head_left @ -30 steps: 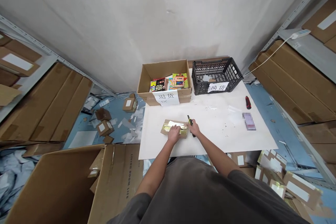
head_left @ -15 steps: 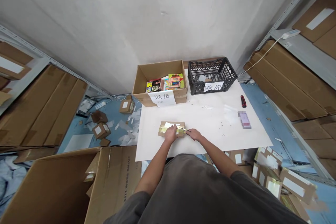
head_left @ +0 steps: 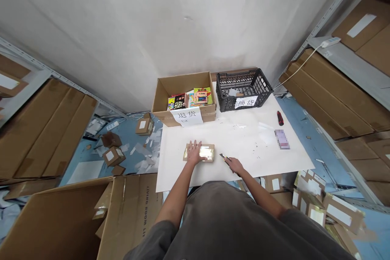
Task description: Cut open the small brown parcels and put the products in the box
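Observation:
A small cardboard box (head_left: 210, 153) with shiny tape across its top lies on the white table (head_left: 179, 178). My left hand (head_left: 193, 153) rests on the left part of this box, fingers spread toward its far edge and thumb out to the right. To the right of the box, my right hand (head_left: 235, 165) is closed around a utility knife (head_left: 226, 158). The knife's tip points up and left, a short way off the box's right side.
Behind are an open carton (head_left: 167, 118) of books and a black plastic crate (head_left: 227, 103), both with paper signs. A red-and-black tool (head_left: 280, 118) and a blurred purple item (head_left: 282, 139) lie at right. A large open carton (head_left: 134, 207) stands at left.
My right hand has drawn the knife away from the box, to the right and nearer me. My left hand has shifted left on the box, its fingers now spread.

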Demonstrator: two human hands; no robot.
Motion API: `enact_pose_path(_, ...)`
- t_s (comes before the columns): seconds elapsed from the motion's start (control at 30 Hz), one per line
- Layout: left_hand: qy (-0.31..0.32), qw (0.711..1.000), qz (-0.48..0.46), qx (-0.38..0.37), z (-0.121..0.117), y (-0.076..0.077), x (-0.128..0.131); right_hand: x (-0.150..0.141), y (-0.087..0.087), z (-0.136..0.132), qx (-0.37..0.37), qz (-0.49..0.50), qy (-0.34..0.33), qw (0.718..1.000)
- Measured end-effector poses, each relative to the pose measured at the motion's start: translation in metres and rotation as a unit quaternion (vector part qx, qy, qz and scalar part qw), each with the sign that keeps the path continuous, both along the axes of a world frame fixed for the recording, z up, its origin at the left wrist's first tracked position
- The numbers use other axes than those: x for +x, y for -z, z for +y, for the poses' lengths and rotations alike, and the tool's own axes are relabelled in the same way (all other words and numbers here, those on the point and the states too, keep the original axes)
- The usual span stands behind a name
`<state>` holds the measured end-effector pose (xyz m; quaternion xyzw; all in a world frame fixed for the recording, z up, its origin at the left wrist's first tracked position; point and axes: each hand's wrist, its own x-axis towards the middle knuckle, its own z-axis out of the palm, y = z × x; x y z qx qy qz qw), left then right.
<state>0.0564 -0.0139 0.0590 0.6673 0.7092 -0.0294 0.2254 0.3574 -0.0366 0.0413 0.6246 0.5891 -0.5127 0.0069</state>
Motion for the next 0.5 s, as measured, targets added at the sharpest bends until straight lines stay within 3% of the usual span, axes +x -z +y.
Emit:
enact_pose_path(0.2,0.008,0.994,0.03,-0.105,0.022,0.013,-0.001,-0.029,-0.014,0.005,0.048,0.013,0.004,0.999)
enact_pose_path(0.33,0.014,0.995,0.017,-0.092,0.025,0.014,-0.005,-0.053,-0.013,0.009,0.102,-0.018,-0.025,0.994)
enact_pose_path(0.5,-0.021,0.997,0.025,-0.074,0.035,0.012,-0.002,-0.054,-0.004,-0.002,0.098,-0.06,-0.037,0.993)
